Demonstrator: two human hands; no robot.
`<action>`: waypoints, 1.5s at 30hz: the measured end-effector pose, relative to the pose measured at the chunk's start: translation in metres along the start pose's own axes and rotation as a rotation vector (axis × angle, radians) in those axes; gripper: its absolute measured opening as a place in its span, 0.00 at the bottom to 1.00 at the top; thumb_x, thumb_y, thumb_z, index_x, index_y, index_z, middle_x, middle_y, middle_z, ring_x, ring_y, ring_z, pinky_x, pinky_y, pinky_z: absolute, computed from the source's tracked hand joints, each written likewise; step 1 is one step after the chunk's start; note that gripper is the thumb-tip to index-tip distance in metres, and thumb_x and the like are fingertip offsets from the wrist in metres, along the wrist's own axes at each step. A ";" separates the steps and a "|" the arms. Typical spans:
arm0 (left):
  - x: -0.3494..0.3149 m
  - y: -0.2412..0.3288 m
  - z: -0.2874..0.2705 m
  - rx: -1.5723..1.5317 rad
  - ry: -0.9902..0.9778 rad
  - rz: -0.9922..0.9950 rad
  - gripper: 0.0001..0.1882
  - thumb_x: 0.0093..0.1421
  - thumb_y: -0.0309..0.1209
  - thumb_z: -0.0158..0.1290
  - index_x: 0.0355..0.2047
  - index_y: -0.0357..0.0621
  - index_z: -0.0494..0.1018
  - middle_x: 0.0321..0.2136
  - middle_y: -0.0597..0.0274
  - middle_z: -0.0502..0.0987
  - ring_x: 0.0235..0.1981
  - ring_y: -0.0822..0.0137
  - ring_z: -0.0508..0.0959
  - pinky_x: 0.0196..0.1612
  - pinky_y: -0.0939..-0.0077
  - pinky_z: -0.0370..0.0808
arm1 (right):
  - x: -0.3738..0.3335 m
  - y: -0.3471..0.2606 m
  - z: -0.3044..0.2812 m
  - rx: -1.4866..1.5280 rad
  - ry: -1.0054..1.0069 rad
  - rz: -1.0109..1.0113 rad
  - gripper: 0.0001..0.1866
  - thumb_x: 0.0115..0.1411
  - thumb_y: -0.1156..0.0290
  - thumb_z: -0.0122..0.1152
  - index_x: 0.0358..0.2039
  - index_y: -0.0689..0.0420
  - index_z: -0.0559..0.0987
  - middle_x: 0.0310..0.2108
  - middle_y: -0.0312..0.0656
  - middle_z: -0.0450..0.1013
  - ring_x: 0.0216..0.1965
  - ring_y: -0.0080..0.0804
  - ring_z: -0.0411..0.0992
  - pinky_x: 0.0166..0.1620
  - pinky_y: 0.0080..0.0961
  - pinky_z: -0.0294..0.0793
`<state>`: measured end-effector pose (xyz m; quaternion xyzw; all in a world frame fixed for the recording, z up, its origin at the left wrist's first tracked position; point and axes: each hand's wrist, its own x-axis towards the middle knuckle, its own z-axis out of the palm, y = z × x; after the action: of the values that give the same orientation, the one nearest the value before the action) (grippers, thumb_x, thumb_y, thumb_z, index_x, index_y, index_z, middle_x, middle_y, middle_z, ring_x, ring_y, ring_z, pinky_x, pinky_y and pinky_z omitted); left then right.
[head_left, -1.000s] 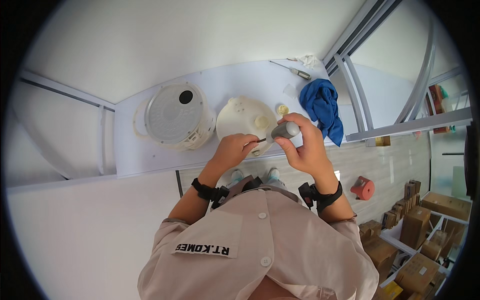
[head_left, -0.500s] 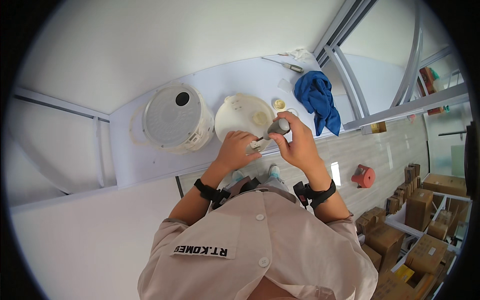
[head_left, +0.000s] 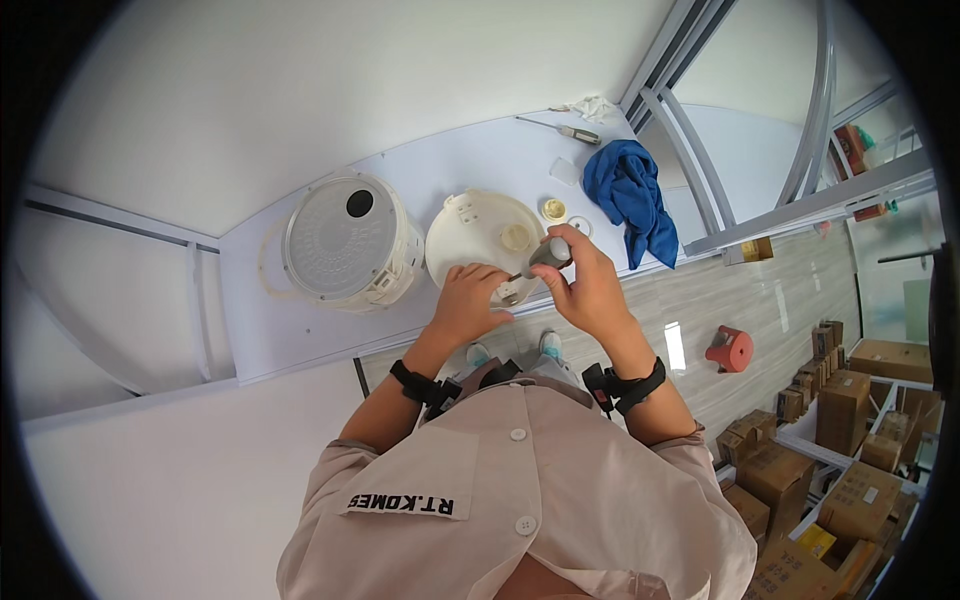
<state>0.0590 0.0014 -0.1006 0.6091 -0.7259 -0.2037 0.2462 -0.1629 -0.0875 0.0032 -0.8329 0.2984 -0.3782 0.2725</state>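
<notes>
While the right hand [head_left: 592, 285] was clasped around a grey-handled screwdriver [head_left: 548, 257], its shaft slanting toward a fitting [head_left: 508, 291] on the white round lid [head_left: 462, 228], the left hand [head_left: 468, 302] lay at the lid's near rim; whether it pinched that rim could not be told. The hands were close but apart. A slipping tip, through the slant, might jab the left hand. The lid, near the tabletop [head_left: 440, 160] edge, held a shallow round cup [head_left: 515, 238]; beyond, a small open pot [head_left: 554, 209] contained something pale yellow. The covered white bucket [head_left: 345, 245] hid its contents.
</notes>
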 end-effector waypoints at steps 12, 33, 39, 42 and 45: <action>0.000 -0.001 0.006 0.043 0.028 -0.001 0.34 0.47 0.40 0.78 0.56 0.52 0.84 0.55 0.67 0.80 0.62 0.58 0.76 0.63 0.56 0.70 | -0.001 0.000 0.002 0.012 -0.038 -0.013 0.29 0.64 0.63 0.81 0.60 0.59 0.76 0.41 0.51 0.83 0.36 0.49 0.83 0.40 0.36 0.82; 0.003 -0.007 0.007 -0.009 0.011 -0.032 0.31 0.46 0.40 0.77 0.52 0.51 0.87 0.46 0.65 0.81 0.51 0.56 0.79 0.56 0.56 0.77 | 0.023 -0.047 -0.018 -0.270 -0.181 -0.167 0.26 0.65 0.61 0.73 0.59 0.59 0.78 0.48 0.48 0.74 0.46 0.48 0.79 0.41 0.43 0.80; 0.005 -0.007 0.005 -0.032 0.005 -0.047 0.30 0.46 0.41 0.77 0.51 0.52 0.87 0.45 0.64 0.81 0.50 0.56 0.80 0.55 0.56 0.79 | 0.030 -0.069 -0.013 -0.579 -0.426 0.157 0.24 0.63 0.60 0.74 0.54 0.57 0.79 0.42 0.47 0.74 0.43 0.46 0.78 0.36 0.39 0.78; 0.005 -0.009 0.007 -0.049 0.007 -0.066 0.30 0.45 0.41 0.78 0.51 0.52 0.88 0.44 0.64 0.81 0.50 0.56 0.80 0.55 0.56 0.79 | 0.025 -0.078 -0.012 -0.592 -0.295 0.088 0.24 0.64 0.57 0.74 0.53 0.57 0.79 0.42 0.47 0.74 0.41 0.47 0.78 0.36 0.39 0.78; 0.007 -0.012 0.009 -0.037 -0.010 -0.068 0.30 0.45 0.41 0.78 0.51 0.52 0.88 0.44 0.64 0.81 0.50 0.55 0.80 0.55 0.56 0.80 | 0.023 -0.061 -0.007 -0.427 -0.123 -0.144 0.25 0.65 0.50 0.72 0.51 0.57 0.79 0.42 0.47 0.75 0.41 0.47 0.78 0.35 0.39 0.78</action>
<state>0.0618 -0.0079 -0.1141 0.6279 -0.7020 -0.2282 0.2467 -0.1382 -0.0635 0.0592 -0.9122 0.2944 -0.2735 0.0801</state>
